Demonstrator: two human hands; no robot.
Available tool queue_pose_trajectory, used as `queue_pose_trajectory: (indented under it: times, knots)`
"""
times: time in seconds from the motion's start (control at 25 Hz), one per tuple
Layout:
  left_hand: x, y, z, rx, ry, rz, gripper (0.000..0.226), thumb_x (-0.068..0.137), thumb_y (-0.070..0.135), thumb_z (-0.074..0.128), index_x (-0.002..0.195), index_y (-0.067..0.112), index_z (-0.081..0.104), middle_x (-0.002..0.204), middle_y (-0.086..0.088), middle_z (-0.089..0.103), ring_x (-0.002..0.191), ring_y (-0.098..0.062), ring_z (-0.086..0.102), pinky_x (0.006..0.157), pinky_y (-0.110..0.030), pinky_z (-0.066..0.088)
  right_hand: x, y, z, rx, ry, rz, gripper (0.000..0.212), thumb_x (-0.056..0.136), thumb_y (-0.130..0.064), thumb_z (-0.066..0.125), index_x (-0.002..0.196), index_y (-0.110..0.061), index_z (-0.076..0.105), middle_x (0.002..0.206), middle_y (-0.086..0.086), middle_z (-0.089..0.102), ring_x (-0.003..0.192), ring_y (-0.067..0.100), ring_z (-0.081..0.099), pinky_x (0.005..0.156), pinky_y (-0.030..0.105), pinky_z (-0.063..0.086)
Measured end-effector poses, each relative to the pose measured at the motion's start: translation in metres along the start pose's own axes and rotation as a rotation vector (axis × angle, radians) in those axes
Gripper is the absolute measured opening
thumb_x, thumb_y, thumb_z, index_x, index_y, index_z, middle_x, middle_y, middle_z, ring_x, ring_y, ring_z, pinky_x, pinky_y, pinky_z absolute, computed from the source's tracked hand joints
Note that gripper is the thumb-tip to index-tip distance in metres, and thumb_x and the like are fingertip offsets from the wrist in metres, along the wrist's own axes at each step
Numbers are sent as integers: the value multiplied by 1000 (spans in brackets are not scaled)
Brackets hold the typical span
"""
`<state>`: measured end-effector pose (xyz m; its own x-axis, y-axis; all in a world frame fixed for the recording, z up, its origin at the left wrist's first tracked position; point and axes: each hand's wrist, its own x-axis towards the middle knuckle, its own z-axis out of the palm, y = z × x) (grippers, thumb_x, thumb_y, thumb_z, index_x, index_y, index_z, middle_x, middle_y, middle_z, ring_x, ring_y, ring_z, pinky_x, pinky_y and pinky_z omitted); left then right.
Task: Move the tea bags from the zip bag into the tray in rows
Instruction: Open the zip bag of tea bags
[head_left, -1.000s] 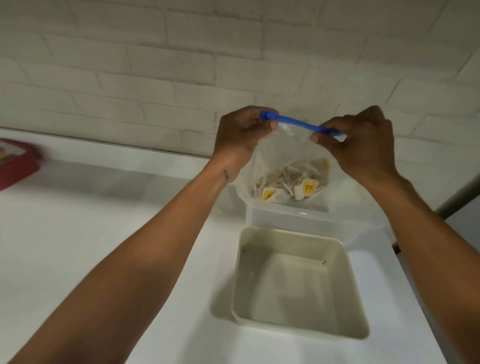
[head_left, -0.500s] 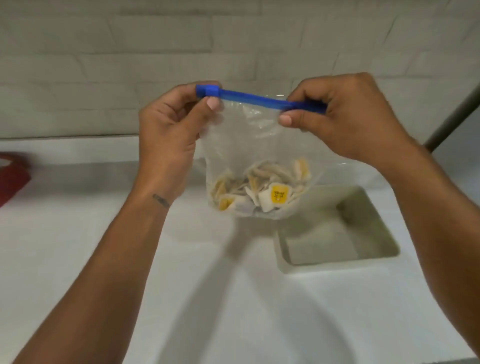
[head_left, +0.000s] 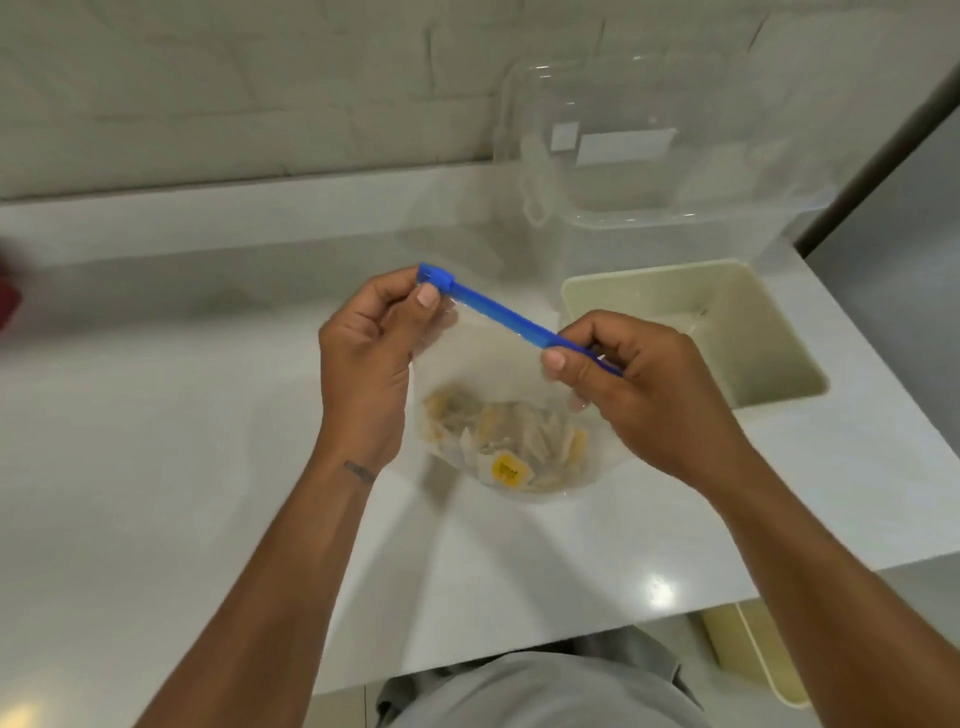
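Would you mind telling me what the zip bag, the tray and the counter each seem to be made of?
The zip bag looks like thin clear plastic film: the tea bags show through it, and it has a blue plastic zip strip. The tray seems moulded cream plastic, matte, with rounded corners. The counter looks like polished white stone or a solid composite; a lamp's glare shows on it.

red object (head_left: 8, 306): blurred, cut by left edge | tea bags (head_left: 506, 441): blurred, count unclear

Both my hands raised, pinching.
My left hand (head_left: 363, 358) pinches with thumb and forefinger; my right hand (head_left: 644, 384), just beside and lower, does likewise.
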<state>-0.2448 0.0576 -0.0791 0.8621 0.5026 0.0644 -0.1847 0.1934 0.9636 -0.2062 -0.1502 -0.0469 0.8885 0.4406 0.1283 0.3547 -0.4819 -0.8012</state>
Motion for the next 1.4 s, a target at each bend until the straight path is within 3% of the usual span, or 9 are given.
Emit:
queue_pose_trajectory:
  times: [0.16,0.24,0.36,0.52,0.68,0.8,1.0,1.24,1.4]
  knots:
    - [2,-56,-8,540,45,-76,43,96,27,65,137,33,54,132,8,60,121,-10,56,98,-29,47,-8,32,24,-415,-265,203,35,84,-66,55,90,-32,56,71,-10,57,67,14,57,66,33,51]
    - [-7,-66,-10,634,127,-61,36,95,34,65,129,41,56,124,14,60,112,-8,57,90,-26,48,-13,37,31,-261,-259,283,29,86,-61,59,87,-32,55,70,-7,58,66,14,58,67,36,54]
    - [-1,-64,-2,562,140,-67,12,93,39,65,105,38,68,99,14,67,91,-10,63,83,-37,55,-12,33,40,28,-100,288,19,89,-43,64,82,-27,58,72,0,62,67,23,61,68,47,55]
    - [34,-46,18,333,126,5,4,93,30,66,96,30,69,92,11,71,84,-14,65,79,-38,57,-3,14,42,195,29,179,13,89,-36,68,89,-26,61,78,-8,65,70,19,64,64,44,57]
    - [46,-48,15,364,87,-132,19,93,24,66,112,28,68,99,9,70,86,-4,64,75,-22,50,12,17,33,12,-107,255,27,78,-58,70,83,-32,67,77,-21,66,75,1,63,72,26,53]
    - [54,-42,14,275,11,-187,23,98,26,62,120,22,67,104,9,69,78,12,60,74,-15,45,45,12,21,-45,-9,242,33,77,-65,67,83,-33,68,80,-21,68,77,-4,64,76,26,53]
    - [79,-26,19,254,-145,-283,19,95,38,64,108,29,74,101,8,71,94,-7,59,85,-31,44,116,0,31,-54,27,148,38,78,-65,65,95,-31,66,86,-12,70,80,9,68,79,40,58]
    - [84,-30,28,200,-210,-286,13,100,21,57,95,20,69,61,15,61,61,1,57,71,-22,45,140,9,48,-131,31,109,26,82,-57,66,80,-31,62,77,-8,69,71,13,68,75,37,58]
    - [86,-36,28,134,-206,-314,14,99,24,58,95,23,71,80,9,70,76,-1,62,77,-27,42,134,11,44,-272,23,53,33,88,-59,58,78,-28,63,70,-10,64,70,10,62,69,31,53]
